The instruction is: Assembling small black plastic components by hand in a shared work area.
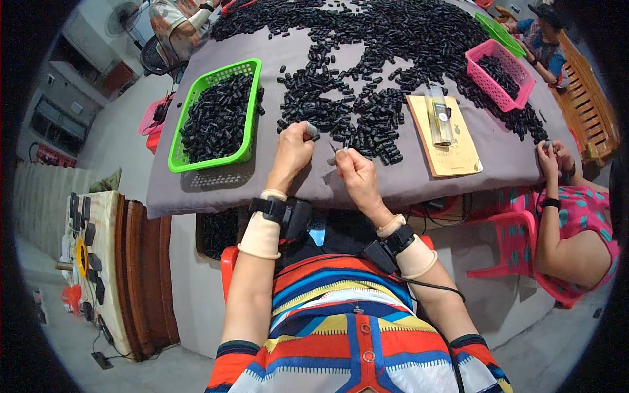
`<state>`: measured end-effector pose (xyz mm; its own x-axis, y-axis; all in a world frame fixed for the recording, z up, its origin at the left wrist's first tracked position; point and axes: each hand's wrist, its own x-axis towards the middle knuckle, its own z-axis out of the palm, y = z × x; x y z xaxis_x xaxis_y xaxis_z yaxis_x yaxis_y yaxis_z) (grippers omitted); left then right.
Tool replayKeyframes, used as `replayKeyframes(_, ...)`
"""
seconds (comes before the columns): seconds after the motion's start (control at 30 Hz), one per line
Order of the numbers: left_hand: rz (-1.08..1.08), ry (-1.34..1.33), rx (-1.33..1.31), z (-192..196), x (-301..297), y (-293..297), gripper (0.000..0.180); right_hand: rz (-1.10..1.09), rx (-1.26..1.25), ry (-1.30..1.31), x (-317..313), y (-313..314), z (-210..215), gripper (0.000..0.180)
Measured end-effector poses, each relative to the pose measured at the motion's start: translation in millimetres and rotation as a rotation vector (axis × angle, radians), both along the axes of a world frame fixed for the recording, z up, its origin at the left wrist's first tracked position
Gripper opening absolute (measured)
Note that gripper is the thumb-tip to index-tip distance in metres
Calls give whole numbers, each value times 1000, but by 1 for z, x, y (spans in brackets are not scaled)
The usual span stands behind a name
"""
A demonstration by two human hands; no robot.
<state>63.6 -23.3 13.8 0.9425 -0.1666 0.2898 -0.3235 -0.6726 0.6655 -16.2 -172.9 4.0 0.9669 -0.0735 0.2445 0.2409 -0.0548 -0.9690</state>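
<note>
My left hand [293, 148] is closed on a small black plastic part with a pale end, held at the near edge of the grey-covered table [196, 190]. My right hand [356, 171] pinches a small grey piece between its fingertips, a little right of the left hand. Just beyond both hands lies a loose pile of small black parts [367, 121], which spreads across the far table. Both wrists wear black devices over beige bands.
A green basket [213, 114] full of black parts stands left. A pink basket [499, 72] with parts is at the right, a yellow board with a clear tube [445, 134] nearer. A person in pink [563, 223] works at right; others sit at the far end.
</note>
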Motion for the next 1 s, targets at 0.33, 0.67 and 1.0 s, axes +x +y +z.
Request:
replayKeyframes(0.33,57,13,-66,-4,-31,10,17,-4,-37,-12,2,1,-3,38)
replayKeyframes(0.67,46,-9,145,4,-42,-7,19,-21,21,1,3,3,-5,38)
replayKeyframes(1.0,-91,314,-247,4,-52,-2,22,-29,29,-37,2,2,-3,39)
